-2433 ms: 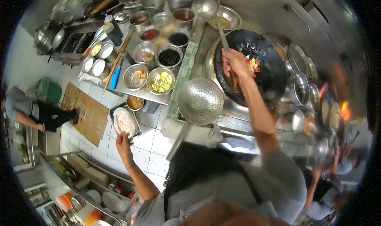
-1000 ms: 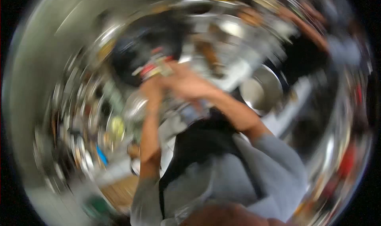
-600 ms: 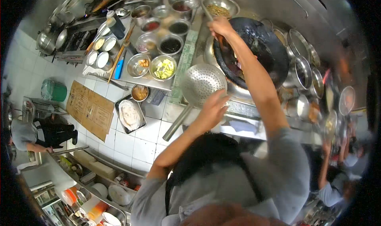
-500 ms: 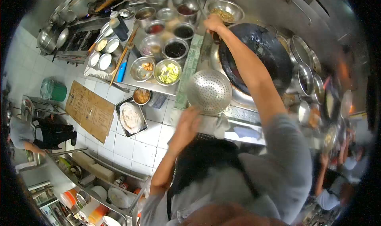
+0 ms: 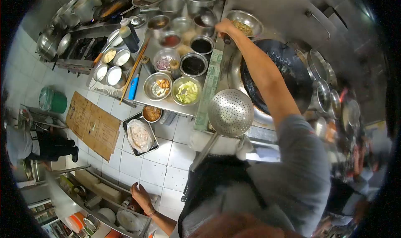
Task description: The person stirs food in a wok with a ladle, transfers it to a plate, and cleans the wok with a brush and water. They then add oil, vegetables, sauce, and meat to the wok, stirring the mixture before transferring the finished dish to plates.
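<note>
Left hand [image 5: 141, 196] hangs low, fingers relaxed open, above the shelf [image 5: 109, 204]. Right hand [image 5: 224, 28] grips the ladle [image 5: 207, 19], dipping among seasoning bowls [image 5: 193, 64] beside the wok [image 5: 279, 76]. Scoop level to avoid drips.

Left of the large black iron wok [image 5: 284, 77] stands the steel worktop [image 5: 144, 97] carrying round steel bowls [image 5: 186, 90]; the round perforated steel skimmer [image 5: 230, 112] lies before the wok.
</note>
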`<move>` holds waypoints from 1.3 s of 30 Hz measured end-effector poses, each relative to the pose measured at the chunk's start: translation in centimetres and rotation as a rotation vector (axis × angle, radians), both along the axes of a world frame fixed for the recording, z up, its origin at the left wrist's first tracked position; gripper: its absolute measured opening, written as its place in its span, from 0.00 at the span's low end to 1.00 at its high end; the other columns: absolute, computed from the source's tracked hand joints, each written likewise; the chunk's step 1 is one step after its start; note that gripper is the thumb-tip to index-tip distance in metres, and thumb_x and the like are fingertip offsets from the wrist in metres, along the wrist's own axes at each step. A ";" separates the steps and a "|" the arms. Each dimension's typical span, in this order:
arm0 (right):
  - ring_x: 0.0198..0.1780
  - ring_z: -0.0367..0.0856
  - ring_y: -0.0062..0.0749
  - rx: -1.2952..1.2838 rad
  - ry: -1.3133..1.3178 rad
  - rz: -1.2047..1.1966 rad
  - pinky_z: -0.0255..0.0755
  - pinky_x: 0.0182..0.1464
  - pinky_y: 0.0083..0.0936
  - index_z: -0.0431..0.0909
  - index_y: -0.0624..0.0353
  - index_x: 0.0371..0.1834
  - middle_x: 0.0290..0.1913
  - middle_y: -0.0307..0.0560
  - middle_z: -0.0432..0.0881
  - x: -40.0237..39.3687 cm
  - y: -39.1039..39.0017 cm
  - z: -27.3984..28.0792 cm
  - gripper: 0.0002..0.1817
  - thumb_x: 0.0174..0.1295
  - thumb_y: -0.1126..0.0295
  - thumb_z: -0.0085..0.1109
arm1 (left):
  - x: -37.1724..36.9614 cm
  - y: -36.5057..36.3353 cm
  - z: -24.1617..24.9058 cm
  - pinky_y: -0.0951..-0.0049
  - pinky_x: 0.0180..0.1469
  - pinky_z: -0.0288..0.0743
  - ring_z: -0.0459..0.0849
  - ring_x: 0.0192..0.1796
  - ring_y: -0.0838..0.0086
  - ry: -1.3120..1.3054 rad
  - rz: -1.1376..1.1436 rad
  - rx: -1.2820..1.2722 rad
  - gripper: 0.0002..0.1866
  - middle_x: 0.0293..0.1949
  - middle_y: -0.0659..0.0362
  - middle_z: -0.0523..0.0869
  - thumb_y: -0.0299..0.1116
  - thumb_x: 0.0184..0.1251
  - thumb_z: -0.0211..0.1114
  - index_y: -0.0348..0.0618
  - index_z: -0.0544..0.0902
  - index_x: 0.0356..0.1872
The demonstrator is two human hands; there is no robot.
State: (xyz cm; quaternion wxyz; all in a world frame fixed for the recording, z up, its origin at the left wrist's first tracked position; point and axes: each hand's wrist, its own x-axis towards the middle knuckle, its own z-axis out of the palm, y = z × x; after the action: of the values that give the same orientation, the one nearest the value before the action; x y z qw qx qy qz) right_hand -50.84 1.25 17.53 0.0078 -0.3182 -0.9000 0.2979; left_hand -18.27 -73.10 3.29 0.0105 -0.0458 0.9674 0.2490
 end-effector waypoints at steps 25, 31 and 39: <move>0.16 0.63 0.25 -1.906 0.572 -0.384 0.58 0.14 0.20 0.59 0.61 0.28 0.21 0.42 0.64 1.1 6.0 -3.1 0.05 0.58 0.81 0.42 | -3.1 2.4 2.8 0.58 0.48 0.75 0.81 0.47 0.49 -0.015 -0.019 0.062 0.12 0.46 0.42 0.82 0.23 0.62 0.61 0.29 0.81 0.45; 0.16 0.63 0.22 -1.926 0.720 -0.401 0.61 0.14 0.18 0.57 0.58 0.29 0.23 0.42 0.63 2.7 4.6 -2.5 0.04 0.58 0.79 0.39 | -3.7 3.0 2.6 0.59 0.47 0.75 0.81 0.46 0.50 0.021 -0.094 0.084 0.11 0.44 0.43 0.82 0.23 0.62 0.61 0.29 0.81 0.44; 0.17 0.66 0.23 -2.148 0.666 -0.342 0.65 0.15 0.21 0.63 0.61 0.35 0.19 0.36 0.64 6.6 6.4 0.5 0.05 0.68 0.74 0.37 | -6.1 6.6 3.9 0.57 0.52 0.73 0.80 0.48 0.48 0.022 -0.175 0.084 0.12 0.44 0.42 0.82 0.23 0.61 0.61 0.28 0.81 0.44</move>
State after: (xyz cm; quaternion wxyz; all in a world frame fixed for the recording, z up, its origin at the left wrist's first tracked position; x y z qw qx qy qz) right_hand -44.23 7.64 17.98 0.0103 -0.1841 -0.0770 0.9798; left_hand -24.39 -66.49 7.15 0.0235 0.0421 0.9564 0.2880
